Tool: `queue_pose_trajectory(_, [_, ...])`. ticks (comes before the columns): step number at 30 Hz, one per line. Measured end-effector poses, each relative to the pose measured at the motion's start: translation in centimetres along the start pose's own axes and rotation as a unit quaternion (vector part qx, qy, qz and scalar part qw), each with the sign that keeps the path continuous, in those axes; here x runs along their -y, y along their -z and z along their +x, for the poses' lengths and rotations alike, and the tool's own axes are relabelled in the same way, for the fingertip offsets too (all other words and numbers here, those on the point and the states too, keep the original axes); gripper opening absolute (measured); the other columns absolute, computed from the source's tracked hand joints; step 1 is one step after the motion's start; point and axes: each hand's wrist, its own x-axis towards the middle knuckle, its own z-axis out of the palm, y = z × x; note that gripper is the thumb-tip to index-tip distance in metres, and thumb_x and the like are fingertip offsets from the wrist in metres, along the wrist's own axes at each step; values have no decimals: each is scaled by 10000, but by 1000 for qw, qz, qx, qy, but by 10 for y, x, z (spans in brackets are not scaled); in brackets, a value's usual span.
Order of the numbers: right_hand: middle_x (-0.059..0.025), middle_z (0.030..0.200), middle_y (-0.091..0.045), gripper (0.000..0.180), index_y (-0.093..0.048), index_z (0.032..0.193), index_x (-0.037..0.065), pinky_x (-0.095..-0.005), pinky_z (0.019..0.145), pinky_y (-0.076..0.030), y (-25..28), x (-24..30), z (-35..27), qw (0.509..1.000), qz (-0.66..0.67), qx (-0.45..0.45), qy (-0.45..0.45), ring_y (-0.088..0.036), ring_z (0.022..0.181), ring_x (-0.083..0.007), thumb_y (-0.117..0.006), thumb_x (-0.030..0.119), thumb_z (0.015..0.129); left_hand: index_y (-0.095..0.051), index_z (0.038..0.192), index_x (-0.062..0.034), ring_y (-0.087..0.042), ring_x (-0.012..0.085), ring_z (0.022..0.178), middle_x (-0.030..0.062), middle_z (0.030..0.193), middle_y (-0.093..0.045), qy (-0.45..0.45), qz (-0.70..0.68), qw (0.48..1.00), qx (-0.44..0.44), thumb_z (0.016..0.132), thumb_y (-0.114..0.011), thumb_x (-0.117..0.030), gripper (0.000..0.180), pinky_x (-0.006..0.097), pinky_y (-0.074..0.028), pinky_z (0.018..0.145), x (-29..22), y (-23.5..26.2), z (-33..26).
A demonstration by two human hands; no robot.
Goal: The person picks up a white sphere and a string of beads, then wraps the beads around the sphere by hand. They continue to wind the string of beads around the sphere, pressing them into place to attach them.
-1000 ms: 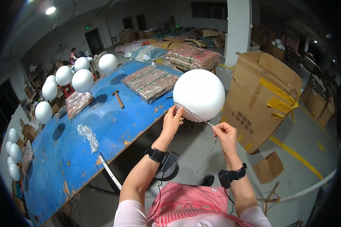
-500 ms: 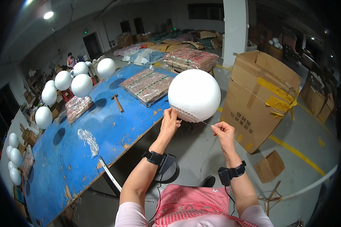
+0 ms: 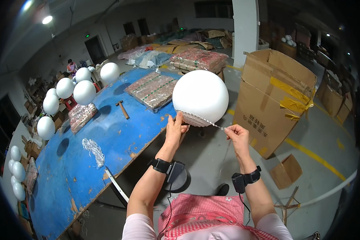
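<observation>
A large white ball (image 3: pixel 200 96) is in front of me, just past the table's edge. Rows of a shiny sequin-like strand (image 3: pixel 194 119) wrap around its lower part. My left hand (image 3: pixel 176 130) grips the ball's lower left side, with the thumb pressed on the wrapped rows. To the right of the ball, my right hand (image 3: pixel 237 134) pinches the strand in closed fingertips and holds it taut. The loose length of the strand hangs below the right hand. My left fingers are partly hidden behind the ball and thumb.
The blue table (image 3: pixel 118 146) bears a hammer (image 3: pixel 123 110), a silvery strand pile (image 3: pixel 93 151) and wrapped flat packs (image 3: pixel 153 90). White balls (image 3: pixel 84 92) stand along its far left side. A tall cardboard box (image 3: pixel 268 104) is at right, a small carton (image 3: pixel 286 171) nearer. A person (image 3: pixel 71 67) is far back.
The right hand has drawn slightly right and away from the ball, with more taut strand showing between them. The ball sits a little further left in view, still held by the left hand.
</observation>
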Motion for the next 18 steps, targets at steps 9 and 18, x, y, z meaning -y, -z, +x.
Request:
queue_pose_trajectory(9, [19, 633, -574, 65, -638, 780, 24, -178, 500, -373, 9, -1, -1, 998, 3, 17, -63, -484, 549, -35, -664, 68, 821, -417, 1169, -18, -531, 109, 689, 90, 992, -527, -6, -85, 996, 31, 932, -437, -489, 527, 244, -501, 642, 3, -1, -1])
queue_pose_trajectory(18, [43, 620, -547, 89, -638, 806, 7, -189, 498, -363, 13, 16, -16, 995, -95, 16, 27, -456, 544, -40, -674, 89, 810, -337, 1303, 45, -535, 153, 862, 135, 1197, -465, 7, -31, 999, 31, 854, -538, -558, 779, 286, -523, 731, -4, -6, 0])
